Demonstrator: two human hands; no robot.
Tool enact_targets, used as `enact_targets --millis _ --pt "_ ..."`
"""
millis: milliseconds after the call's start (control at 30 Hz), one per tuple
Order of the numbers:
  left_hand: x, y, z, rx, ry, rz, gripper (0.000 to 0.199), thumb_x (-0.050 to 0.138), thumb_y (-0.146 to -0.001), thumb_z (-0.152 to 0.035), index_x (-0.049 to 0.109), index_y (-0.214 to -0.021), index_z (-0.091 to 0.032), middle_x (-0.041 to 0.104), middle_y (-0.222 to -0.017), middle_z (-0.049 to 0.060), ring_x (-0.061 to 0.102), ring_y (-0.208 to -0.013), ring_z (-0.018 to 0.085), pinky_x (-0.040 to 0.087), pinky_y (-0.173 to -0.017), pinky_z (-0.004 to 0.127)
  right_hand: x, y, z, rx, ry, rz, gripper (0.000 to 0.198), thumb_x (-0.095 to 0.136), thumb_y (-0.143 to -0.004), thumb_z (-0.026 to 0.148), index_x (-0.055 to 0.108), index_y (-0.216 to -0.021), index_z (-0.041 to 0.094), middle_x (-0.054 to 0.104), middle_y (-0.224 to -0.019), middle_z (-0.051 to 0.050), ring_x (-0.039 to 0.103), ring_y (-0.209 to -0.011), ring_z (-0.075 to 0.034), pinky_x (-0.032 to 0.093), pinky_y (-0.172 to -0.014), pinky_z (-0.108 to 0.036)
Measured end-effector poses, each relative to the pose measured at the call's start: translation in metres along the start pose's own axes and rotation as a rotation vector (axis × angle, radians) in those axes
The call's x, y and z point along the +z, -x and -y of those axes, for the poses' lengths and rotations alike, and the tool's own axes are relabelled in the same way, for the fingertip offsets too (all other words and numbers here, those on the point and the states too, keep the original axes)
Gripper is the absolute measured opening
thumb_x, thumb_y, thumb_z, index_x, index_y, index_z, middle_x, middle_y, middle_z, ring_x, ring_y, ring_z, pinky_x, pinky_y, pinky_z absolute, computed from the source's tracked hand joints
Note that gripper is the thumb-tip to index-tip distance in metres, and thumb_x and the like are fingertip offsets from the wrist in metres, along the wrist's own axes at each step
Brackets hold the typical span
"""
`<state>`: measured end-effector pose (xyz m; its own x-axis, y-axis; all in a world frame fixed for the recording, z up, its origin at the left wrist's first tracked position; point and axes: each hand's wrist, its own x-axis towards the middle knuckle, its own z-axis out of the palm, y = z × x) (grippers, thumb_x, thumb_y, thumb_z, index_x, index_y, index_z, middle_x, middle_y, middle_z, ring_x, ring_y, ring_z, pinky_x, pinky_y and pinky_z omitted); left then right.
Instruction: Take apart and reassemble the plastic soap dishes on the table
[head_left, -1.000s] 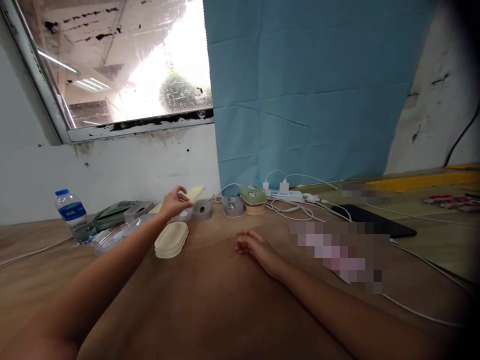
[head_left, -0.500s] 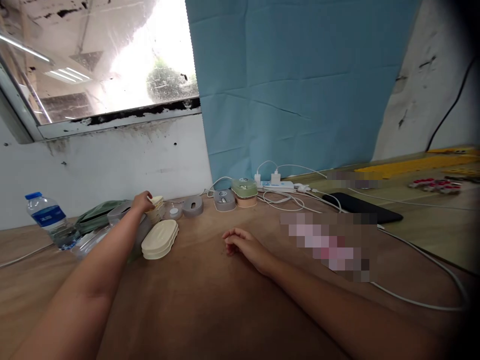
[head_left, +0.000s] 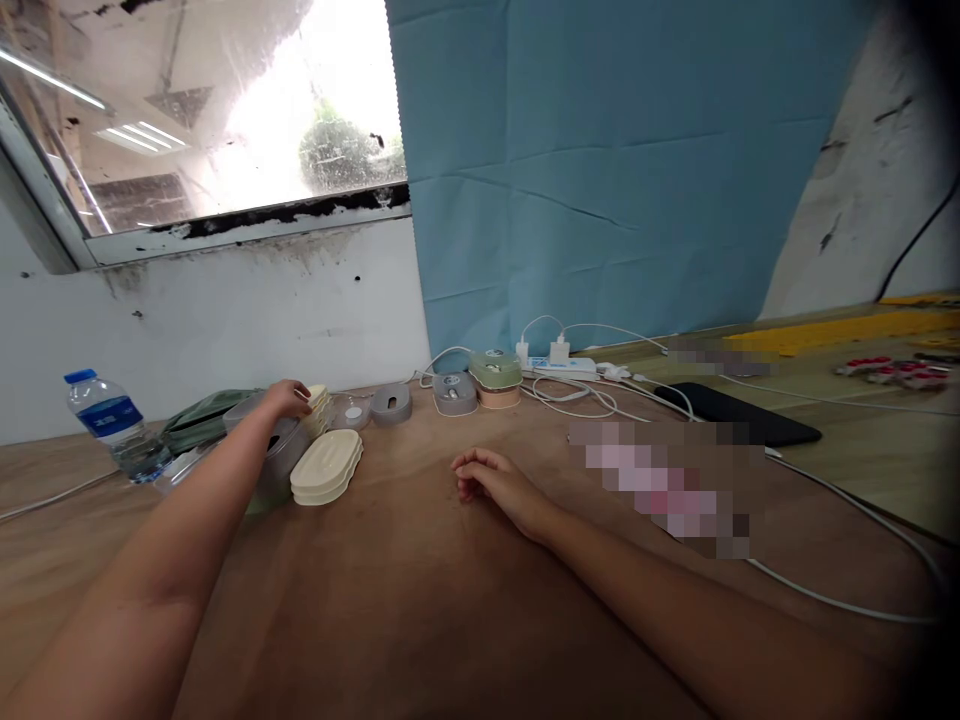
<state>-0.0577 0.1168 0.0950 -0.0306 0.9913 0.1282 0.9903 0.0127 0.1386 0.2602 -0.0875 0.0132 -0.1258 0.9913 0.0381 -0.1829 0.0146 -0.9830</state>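
At the far left, my left hand (head_left: 289,398) is beside a stack of cream oval pieces (head_left: 319,402) with wavy edges, its fingers bent toward the stack. Its fingertips are small, and whether they grip a piece cannot be made out. Two more cream oval pieces (head_left: 330,462) lie stacked in front. Under my left forearm, grey containers (head_left: 279,460) are partly hidden. My right hand (head_left: 491,480) rests on the brown tabletop (head_left: 405,560), its fingers loosely curled in, with nothing visible in them.
Grey oval parts (head_left: 391,402) and a green-topped case (head_left: 495,370) stand along the back. A power strip (head_left: 562,366) with white cables is beside them. To the left are a water bottle (head_left: 116,425) and a green pouch (head_left: 201,418). A black flat device (head_left: 739,412) lies at right.
The view has shifted slightly, moving everything a little right and up. My left hand has stayed by the cream stack, and my right hand rests in the same place.
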Motion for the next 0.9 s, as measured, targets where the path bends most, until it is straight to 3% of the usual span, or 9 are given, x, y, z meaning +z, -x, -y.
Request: enact_targets --millis 633,900 --pt "0.001 0.004 -0.001 0.051 -0.001 -0.003 0.029 0.065 -0.052 -0.023 0.064 -0.08 -0.017 0.069 -0.086 0.004 0.062 -0.083 0.021 0.044 -0.067 0.022 -0.002 -0.001 -0.001 -0.009 0.034 0.017 0.01 0.053 -0.062 0.024 0.053 -0.068 0.016 0.053 -0.053 0.004 0.051 -0.05 -0.01 0.039 -0.055 -0.024" --pt "-0.02 0.028 -0.015 0.058 0.087 -0.18 0.024 0.059 -0.061 -0.026 0.062 -0.084 -0.018 0.066 -0.093 0.005 0.06 -0.087 0.021 0.044 -0.073 0.024 -0.002 0.0 -0.002 -0.05 0.129 0.019 0.01 0.05 -0.065 0.026 0.052 -0.07 0.017 0.052 -0.055 0.004 0.052 -0.052 -0.01 0.041 -0.056 -0.025"
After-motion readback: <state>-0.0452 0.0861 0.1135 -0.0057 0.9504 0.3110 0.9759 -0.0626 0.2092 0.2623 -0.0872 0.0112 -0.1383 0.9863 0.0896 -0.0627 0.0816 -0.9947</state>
